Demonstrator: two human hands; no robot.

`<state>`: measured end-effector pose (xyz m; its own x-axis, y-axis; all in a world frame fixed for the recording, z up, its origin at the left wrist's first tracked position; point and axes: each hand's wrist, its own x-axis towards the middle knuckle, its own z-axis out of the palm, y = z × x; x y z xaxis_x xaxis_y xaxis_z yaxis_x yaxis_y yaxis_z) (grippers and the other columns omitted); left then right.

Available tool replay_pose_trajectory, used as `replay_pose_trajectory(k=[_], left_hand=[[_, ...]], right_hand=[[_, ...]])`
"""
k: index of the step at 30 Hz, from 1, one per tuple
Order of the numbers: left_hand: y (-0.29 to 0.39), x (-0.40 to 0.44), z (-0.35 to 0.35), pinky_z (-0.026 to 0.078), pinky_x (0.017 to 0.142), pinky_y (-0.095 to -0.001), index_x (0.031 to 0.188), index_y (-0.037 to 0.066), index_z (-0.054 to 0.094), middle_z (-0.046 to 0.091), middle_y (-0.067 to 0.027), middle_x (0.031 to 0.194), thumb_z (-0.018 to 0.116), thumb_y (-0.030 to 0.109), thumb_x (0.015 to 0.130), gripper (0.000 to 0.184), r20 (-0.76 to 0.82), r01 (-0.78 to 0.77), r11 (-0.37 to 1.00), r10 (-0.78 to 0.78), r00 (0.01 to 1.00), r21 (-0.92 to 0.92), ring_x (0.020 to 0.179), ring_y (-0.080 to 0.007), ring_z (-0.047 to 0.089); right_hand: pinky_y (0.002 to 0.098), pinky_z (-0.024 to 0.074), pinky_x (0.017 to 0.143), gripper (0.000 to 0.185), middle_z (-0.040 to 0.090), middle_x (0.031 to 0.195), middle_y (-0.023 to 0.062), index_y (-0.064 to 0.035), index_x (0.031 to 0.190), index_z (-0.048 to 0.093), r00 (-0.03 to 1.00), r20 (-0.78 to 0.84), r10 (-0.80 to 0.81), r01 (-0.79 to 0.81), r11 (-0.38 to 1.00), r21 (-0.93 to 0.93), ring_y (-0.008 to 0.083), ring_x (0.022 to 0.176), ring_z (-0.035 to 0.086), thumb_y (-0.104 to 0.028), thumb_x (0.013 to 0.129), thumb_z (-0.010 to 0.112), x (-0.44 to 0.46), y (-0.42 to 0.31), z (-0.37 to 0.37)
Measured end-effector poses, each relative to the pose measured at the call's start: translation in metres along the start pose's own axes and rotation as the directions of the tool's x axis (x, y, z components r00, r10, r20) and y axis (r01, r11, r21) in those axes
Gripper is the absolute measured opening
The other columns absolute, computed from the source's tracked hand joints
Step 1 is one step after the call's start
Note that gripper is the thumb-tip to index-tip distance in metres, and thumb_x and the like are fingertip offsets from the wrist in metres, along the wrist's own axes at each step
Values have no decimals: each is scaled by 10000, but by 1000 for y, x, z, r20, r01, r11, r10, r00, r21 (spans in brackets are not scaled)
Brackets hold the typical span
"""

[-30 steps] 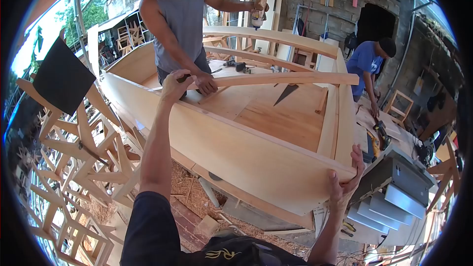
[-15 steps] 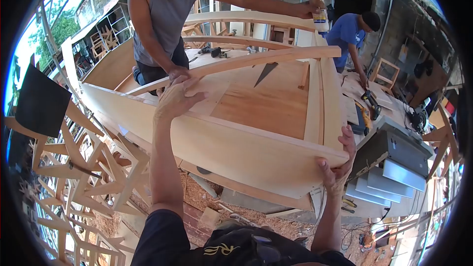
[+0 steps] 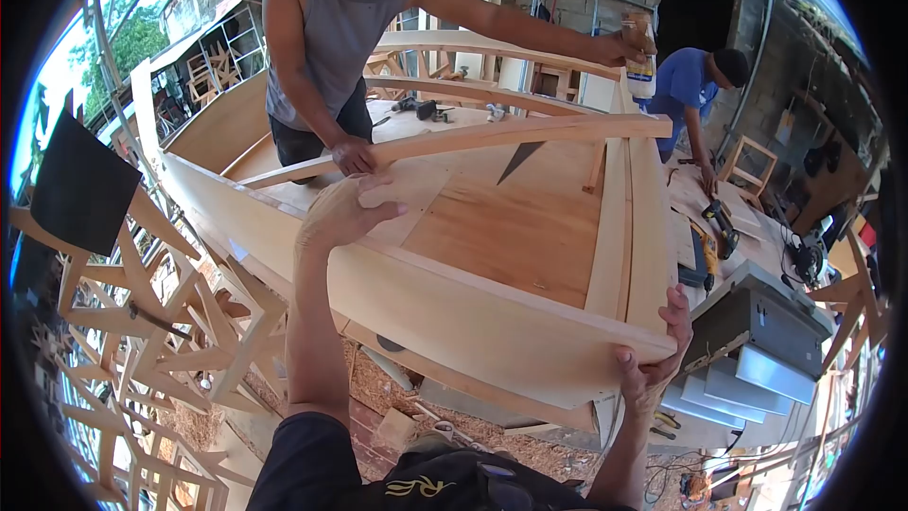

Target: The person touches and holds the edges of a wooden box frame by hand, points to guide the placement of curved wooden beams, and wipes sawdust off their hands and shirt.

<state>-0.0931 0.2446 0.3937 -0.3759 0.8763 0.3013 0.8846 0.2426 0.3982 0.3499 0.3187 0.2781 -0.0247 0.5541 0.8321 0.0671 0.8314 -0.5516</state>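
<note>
A large curved wooden frame (image 3: 492, 331) with a pale plywood side lies across the work surface in front of me. My right hand (image 3: 654, 352) grips its near right corner, thumb on the outer face and fingers around the end. Over the near top edge is my left hand (image 3: 342, 212), with its thumb spread from the fingers and nothing seen in it. Its fingertips come close to a curved wooden beam (image 3: 511, 136) that crosses the frame; whether they touch is unclear. A co-worker's hand (image 3: 354, 155) rests on that beam.
The co-worker's other hand holds a glue bottle (image 3: 641, 66) over the far end. A handsaw (image 3: 518, 161) lies inside the frame. Another person bends over a bench with a power drill (image 3: 723, 229). Wooden chair frames (image 3: 180, 322) crowd the left; a grey metal machine (image 3: 757, 322) stands at right.
My view has shifted, so the frame and people appear lower and slightly to the right. My right hand keeps its grip on the corner, and my left hand stays by the near edge.
</note>
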Motion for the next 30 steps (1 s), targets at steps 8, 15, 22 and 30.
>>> replay_pose_trajectory(k=[8, 15, 22, 30], left_hand=[[4, 4, -6, 460, 1018, -404, 1315, 85, 654, 668, -207, 1270, 771, 526, 791, 696, 49, 30, 999, -29, 998, -29, 1191, -325, 631], [12, 0, -11, 451, 1037, -389, 1305, 58, 660, 678, -176, 1279, 781, 466, 801, 660, 35, 28, 995, -24, 999, -100, 1224, -304, 622], [5, 1, -11, 457, 1025, -383, 1296, 53, 667, 676, -174, 1286, 785, 471, 799, 659, 5, 17, 994, -17, 1000, -105, 1210, -303, 630], [9, -1, -15, 470, 997, -381, 1278, 34, 671, 675, -174, 1288, 781, 501, 798, 678, -39, 18, 995, -22, 999, -99, 1162, -323, 651]], right_hand=[[565, 290, 1179, 803, 437, 1432, 219, -60, 1317, 469, 1000, 25, 0, 2, 998, -60, 412, 1458, 317, -437, 737, 878, -3, 0, -3], [581, 321, 1160, 798, 437, 1442, 237, -40, 1321, 468, 998, 55, -39, 40, 999, -12, 428, 1438, 339, -391, 738, 884, 5, 1, -2], [572, 311, 1163, 794, 436, 1443, 242, -43, 1318, 475, 999, 23, -45, 45, 999, -10, 428, 1433, 352, -418, 745, 876, 9, 0, 3], [562, 284, 1174, 779, 432, 1447, 230, -61, 1319, 473, 1000, 18, -16, 17, 1000, -22, 425, 1455, 321, -435, 755, 857, 9, -3, 4]])
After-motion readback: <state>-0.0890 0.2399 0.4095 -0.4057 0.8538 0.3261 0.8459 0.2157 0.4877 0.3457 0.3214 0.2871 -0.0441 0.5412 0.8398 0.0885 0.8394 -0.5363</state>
